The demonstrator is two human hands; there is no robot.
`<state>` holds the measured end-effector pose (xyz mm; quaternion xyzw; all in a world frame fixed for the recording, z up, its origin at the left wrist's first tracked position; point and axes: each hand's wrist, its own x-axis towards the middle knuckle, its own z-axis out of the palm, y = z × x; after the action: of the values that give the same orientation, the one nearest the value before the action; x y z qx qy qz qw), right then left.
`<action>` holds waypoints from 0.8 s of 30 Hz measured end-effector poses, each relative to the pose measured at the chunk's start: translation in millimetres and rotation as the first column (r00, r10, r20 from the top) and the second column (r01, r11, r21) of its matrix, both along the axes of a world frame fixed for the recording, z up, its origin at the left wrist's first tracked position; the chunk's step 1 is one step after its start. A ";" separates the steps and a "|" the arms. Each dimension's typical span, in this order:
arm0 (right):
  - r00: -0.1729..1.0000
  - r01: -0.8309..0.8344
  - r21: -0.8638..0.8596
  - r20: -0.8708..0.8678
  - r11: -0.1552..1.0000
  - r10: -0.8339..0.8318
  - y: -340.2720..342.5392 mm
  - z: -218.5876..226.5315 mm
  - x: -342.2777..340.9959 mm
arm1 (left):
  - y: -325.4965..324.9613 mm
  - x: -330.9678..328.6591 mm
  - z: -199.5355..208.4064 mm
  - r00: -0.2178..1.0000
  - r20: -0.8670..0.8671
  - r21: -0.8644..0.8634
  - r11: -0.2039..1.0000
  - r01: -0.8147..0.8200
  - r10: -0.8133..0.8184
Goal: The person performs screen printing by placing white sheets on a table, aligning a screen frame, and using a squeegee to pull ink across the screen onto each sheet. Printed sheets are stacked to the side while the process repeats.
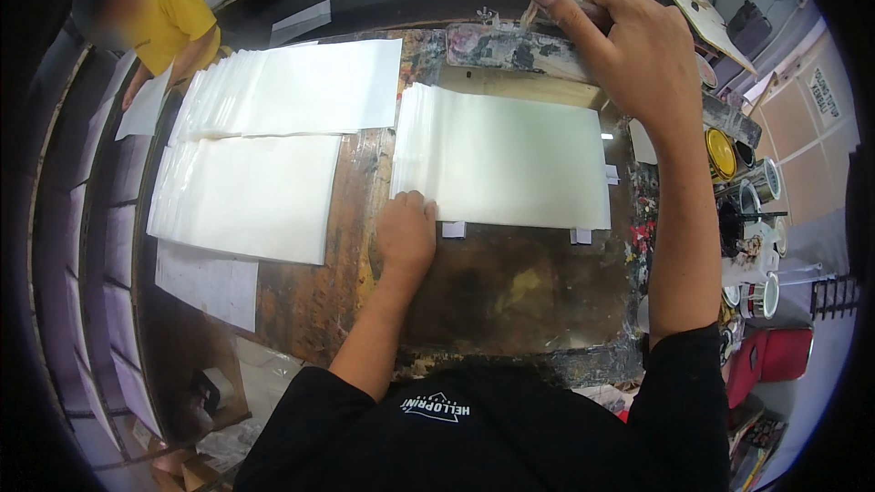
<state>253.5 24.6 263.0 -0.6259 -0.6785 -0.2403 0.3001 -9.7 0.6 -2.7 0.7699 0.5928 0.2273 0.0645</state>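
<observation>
While white sheets [519,159] lie on the paint-stained table [310,310], cans [720,156] stand beyond.

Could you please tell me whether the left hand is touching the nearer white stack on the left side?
Apart. The head view plainly shows brown tabletop between the left hand and the right edge of that white stack.

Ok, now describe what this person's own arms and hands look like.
The left hand and right hand are bare: no gloves, watch or wristband show. Both forearms are uncovered below short black sleeves of a black shirt with small white print.
</observation>
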 end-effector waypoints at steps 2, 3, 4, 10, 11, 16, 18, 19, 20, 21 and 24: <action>1.000 -0.015 -0.006 -0.013 1.000 0.015 3.7 -0.9 2.0 | -0.3 2.5 -2.9 1.000 -0.005 0.025 1.000 0.013 -0.013; 0.999 -0.015 -0.016 -0.034 1.000 0.014 4.4 0.2 1.4 | 0.4 6.0 3.2 0.999 0.040 0.059 0.998 0.024 -0.026; 0.998 -0.015 -0.026 -0.055 1.000 0.014 4.2 1.0 1.1 | 0.0 8.8 9.5 0.996 0.084 0.092 0.995 0.034 -0.042; 0.998 -0.006 -0.039 -0.056 0.999 0.004 7.0 5.3 4.0 | 21.7 34.2 68.8 0.969 0.214 0.203 0.976 0.083 -0.127; 0.999 -0.008 -0.061 -0.051 0.998 0.005 6.5 8.1 3.6 | 26.9 37.0 76.9 0.955 0.261 0.192 0.977 0.089 -0.138; 0.999 -0.033 -0.039 0.000 0.999 0.033 6.0 2.3 4.7 | 52.1 -8.6 93.5 0.910 0.413 0.118 0.989 -0.086 0.030; 0.998 -0.062 -0.008 0.009 0.998 0.062 4.4 -7.3 8.9 | 65.2 -50.4 82.7 0.915 0.357 0.039 0.975 -0.217 0.189; 0.997 -0.077 -0.005 0.021 0.997 0.077 5.0 -6.5 8.0 | 73.5 -88.5 70.6 0.886 0.427 0.078 0.969 -0.235 0.181; 0.995 -0.090 -0.001 0.033 0.996 0.090 6.4 -6.5 7.2 | 81.8 -126.0 66.4 0.885 0.320 0.006 0.933 -0.359 0.339; 0.997 -0.057 0.028 0.050 0.998 0.056 7.6 -9.1 6.2 | 80.9 -141.5 67.8 0.862 0.159 0.139 0.854 -0.502 0.481; 0.998 -0.053 0.083 0.038 0.995 0.050 15.2 -8.0 7.8 | 79.6 -107.6 66.4 0.917 0.211 0.369 0.841 -0.396 0.339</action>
<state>261.3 39.8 255.0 -0.5905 -0.6892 -0.2719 0.3200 -117.3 80.2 63.6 0.6206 0.6639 0.4051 -0.1002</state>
